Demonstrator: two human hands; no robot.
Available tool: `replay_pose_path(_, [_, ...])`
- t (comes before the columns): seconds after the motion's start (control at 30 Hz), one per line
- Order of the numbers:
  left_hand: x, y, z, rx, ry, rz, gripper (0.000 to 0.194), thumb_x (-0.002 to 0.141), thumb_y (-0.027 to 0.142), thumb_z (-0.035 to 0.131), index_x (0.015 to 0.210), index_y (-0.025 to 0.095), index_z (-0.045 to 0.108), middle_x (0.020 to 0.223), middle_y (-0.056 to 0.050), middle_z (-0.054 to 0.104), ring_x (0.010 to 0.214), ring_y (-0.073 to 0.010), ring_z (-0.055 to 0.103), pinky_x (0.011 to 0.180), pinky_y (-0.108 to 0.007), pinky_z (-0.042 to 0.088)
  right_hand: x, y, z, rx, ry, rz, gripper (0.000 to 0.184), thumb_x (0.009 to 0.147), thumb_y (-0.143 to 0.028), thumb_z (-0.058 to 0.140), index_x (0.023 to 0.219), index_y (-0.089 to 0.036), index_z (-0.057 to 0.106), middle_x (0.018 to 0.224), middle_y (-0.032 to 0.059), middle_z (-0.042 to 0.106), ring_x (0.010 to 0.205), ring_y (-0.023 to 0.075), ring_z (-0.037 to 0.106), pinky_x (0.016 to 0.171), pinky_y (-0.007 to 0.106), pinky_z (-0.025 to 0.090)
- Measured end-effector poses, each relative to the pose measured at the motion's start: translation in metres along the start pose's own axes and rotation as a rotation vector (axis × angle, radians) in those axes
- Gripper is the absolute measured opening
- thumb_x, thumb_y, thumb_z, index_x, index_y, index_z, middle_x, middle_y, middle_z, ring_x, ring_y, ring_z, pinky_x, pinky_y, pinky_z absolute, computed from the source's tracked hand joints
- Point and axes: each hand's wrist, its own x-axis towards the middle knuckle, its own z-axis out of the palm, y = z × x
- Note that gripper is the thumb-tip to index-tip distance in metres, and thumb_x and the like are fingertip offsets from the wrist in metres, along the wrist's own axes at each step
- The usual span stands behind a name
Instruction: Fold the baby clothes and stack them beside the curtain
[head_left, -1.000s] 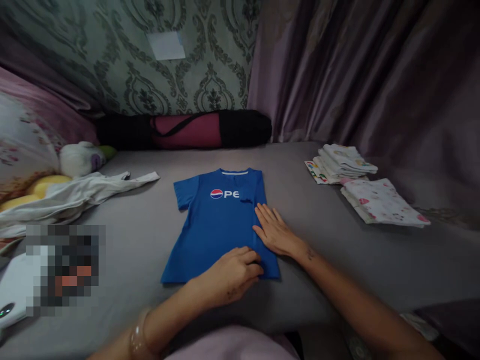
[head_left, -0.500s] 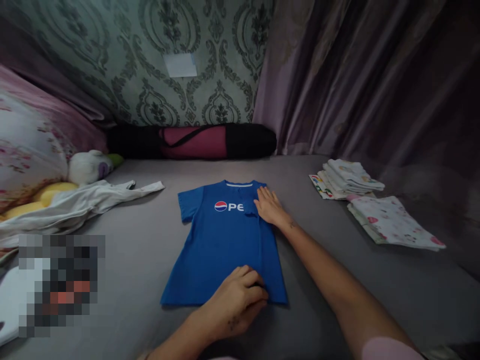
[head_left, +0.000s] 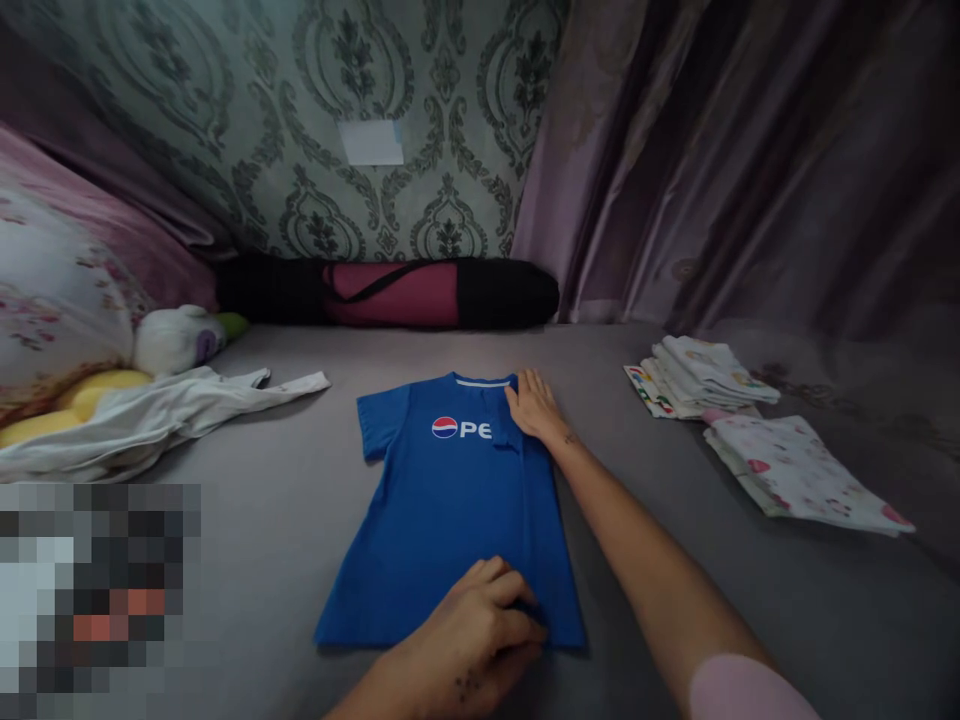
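A blue T-shirt (head_left: 442, 530) with a round red-white-blue logo and the letters "PE" lies front up on the grey sheet. Its right side is folded inward, with that sleeve lying over the chest and covering the rest of the lettering. My left hand (head_left: 487, 625) is at the bottom hem, fingers curled together on the fabric near the folded edge; the fingertips are partly hidden. Up by the collar, my right hand (head_left: 534, 405) rests flat on the folded shoulder edge, fingers stretched out.
Folded printed cloths (head_left: 712, 375) and another folded white cloth (head_left: 802, 470) lie at right. A crumpled pale garment (head_left: 172, 415), a plush toy (head_left: 172, 340) and a yellow item (head_left: 90, 400) are at left. Along the wall lies a long black-and-maroon bag (head_left: 397, 292). A blurred patch covers the lower left.
The whole scene sits slightly lower in view. Both hands stay at the same places on the T-shirt, and the fold looks the same.
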Motion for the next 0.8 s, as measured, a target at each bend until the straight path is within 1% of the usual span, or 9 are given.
replay_pose_path(0.1, [0.000,-0.001,-0.001,0.002,-0.011,0.004,0.025,0.093,0.027,0.046,0.110,0.030,0.066,0.105,-0.006,0.061,0.096,-0.0192,0.051,0.083,-0.033,0.040,0.007,0.000,0.011,-0.020,-0.047,0.010,0.070,0.097,-0.046,0.018,0.147,0.004,0.023,0.154,0.0205,0.021,0.143,0.0290,0.016,0.115,0.038,0.012])
replay_pose_path(0.17, [-0.001,-0.002,-0.002,0.003,-0.011,0.006,0.026,0.093,0.027,0.046,0.111,0.030,0.065,0.105,-0.006,0.061,0.095,-0.0191,0.051,0.084,-0.033,0.041,0.010,0.002,0.016,-0.035,-0.069,0.007,0.071,0.097,-0.046,0.018,0.147,0.004,0.021,0.155,0.0205,0.020,0.143,0.0290,0.015,0.115,0.038,0.011])
replay_pose_path(0.33, [-0.002,-0.001,-0.003,0.003,-0.004,0.003,0.025,0.092,0.026,0.049,0.112,0.031,0.064,0.104,-0.005,0.060,0.095,-0.0189,0.051,0.086,-0.032,0.041,0.010,0.001,0.010,-0.030,-0.099,0.009,0.069,0.097,-0.046,0.014,0.148,0.001,0.020,0.156,0.0184,0.018,0.144,0.0273,0.014,0.115,0.041,0.011])
replay_pose_path(0.4, [-0.003,0.000,-0.004,-0.001,0.000,0.000,0.025,0.092,0.026,0.050,0.112,0.032,0.064,0.105,-0.004,0.060,0.096,-0.0184,0.051,0.087,-0.032,0.040,0.007,-0.005,0.007,-0.036,-0.058,-0.041,0.068,0.097,-0.045,0.014,0.148,-0.001,0.021,0.156,0.0175,0.018,0.144,0.0266,0.012,0.116,0.041,0.008])
replay_pose_path(0.47, [-0.003,0.000,-0.004,-0.003,0.001,0.000,0.025,0.091,0.027,0.051,0.113,0.032,0.064,0.107,-0.003,0.059,0.099,-0.0183,0.050,0.088,-0.031,0.040,0.003,-0.016,0.008,-0.049,-0.019,-0.142,0.066,0.097,-0.043,0.015,0.148,-0.001,0.022,0.156,0.0163,0.017,0.145,0.0251,0.009,0.116,0.040,0.005])
replay_pose_path(0.53, [-0.004,0.000,-0.005,0.003,-0.004,0.005,0.024,0.091,0.028,0.053,0.112,0.033,0.064,0.109,-0.003,0.059,0.100,-0.0185,0.050,0.089,-0.031,0.040,0.000,-0.026,0.012,-0.055,-0.057,-0.220,0.065,0.098,-0.042,0.015,0.149,-0.002,0.022,0.157,0.0148,0.017,0.145,0.0235,0.009,0.116,0.038,0.004])
replay_pose_path(0.6, [-0.004,0.000,-0.004,0.011,-0.009,0.010,0.022,0.090,0.029,0.055,0.108,0.032,0.066,0.111,-0.002,0.058,0.101,-0.0187,0.049,0.088,-0.031,0.040,-0.002,-0.033,0.017,-0.052,-0.126,-0.243,0.065,0.098,-0.041,0.015,0.149,-0.002,0.020,0.157,0.0135,0.016,0.145,0.0224,0.009,0.117,0.038,0.005])
replay_pose_path(0.67, [-0.004,-0.001,-0.003,0.011,-0.009,0.014,0.019,0.089,0.029,0.056,0.104,0.032,0.067,0.112,-0.002,0.058,0.101,-0.0188,0.049,0.089,-0.031,0.040,-0.002,-0.036,0.021,-0.040,-0.159,-0.246,0.065,0.098,-0.041,0.016,0.149,-0.003,0.020,0.157,0.0128,0.016,0.145,0.0221,0.010,0.117,0.038,0.005])
replay_pose_path(0.8, [-0.006,-0.002,-0.003,0.004,-0.007,0.028,0.016,0.089,0.027,0.056,0.098,0.029,0.069,0.113,-0.002,0.058,0.102,-0.0189,0.051,0.092,-0.032,0.040,-0.001,-0.034,0.021,0.031,-0.110,-0.258,0.063,0.098,-0.041,0.018,0.148,-0.004,0.026,0.156,0.0127,0.022,0.144,0.0222,0.015,0.117,0.038,0.007])
